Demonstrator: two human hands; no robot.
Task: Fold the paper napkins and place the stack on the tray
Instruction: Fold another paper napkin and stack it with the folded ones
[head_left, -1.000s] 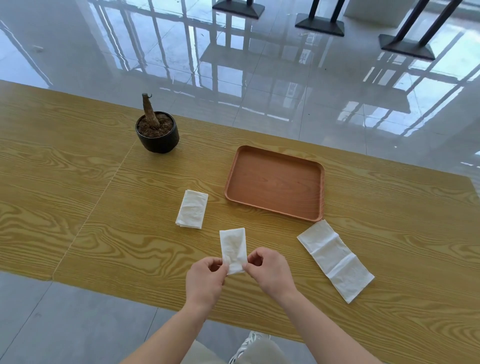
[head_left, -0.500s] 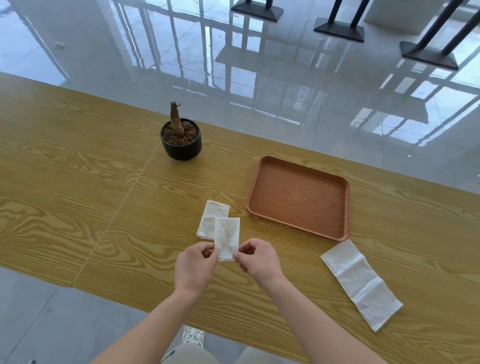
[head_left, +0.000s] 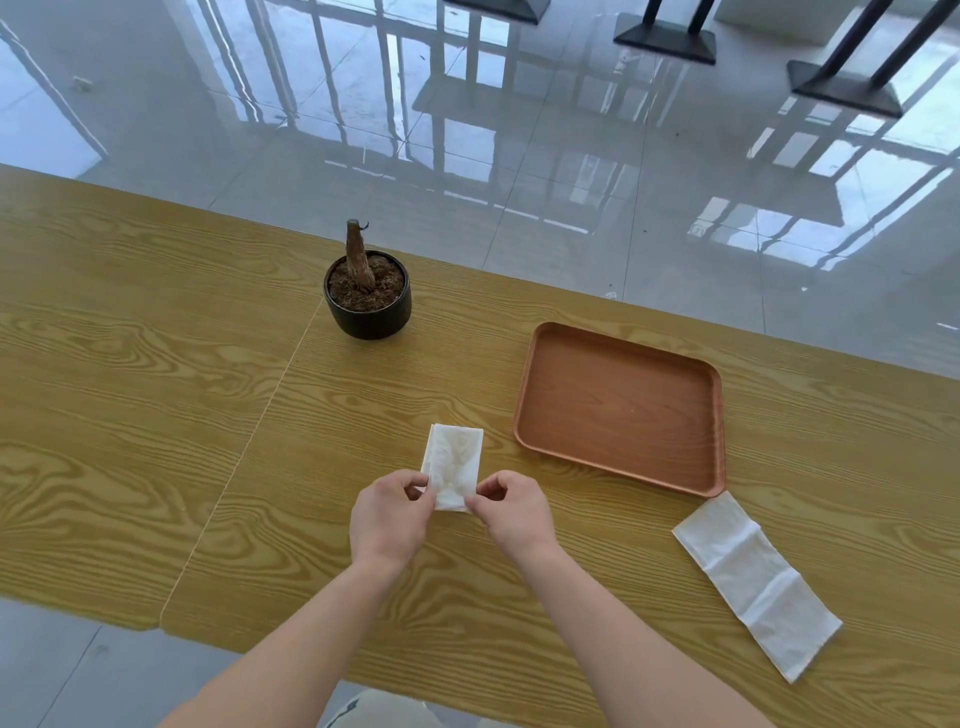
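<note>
Left hand (head_left: 387, 514) and right hand (head_left: 511, 512) have carried the folded napkin (head_left: 453, 462) forward since a second ago. It now covers the one folded earlier, and only a layered left edge hints at that second piece. On the table (head_left: 156, 415), the tray (head_left: 618, 410) lies ahead and to the right of my hands and holds nothing. The unfolded napkin (head_left: 753, 582) lies just beside the tray's near right corner, its long axis slanting toward me and rightward. It sits well off to my right, so I judge the right hand the nearer one for fetching it. The folded napkin's long axis points away from me. Each hand pinches one of its near corners between thumb and curled fingers.
</note>
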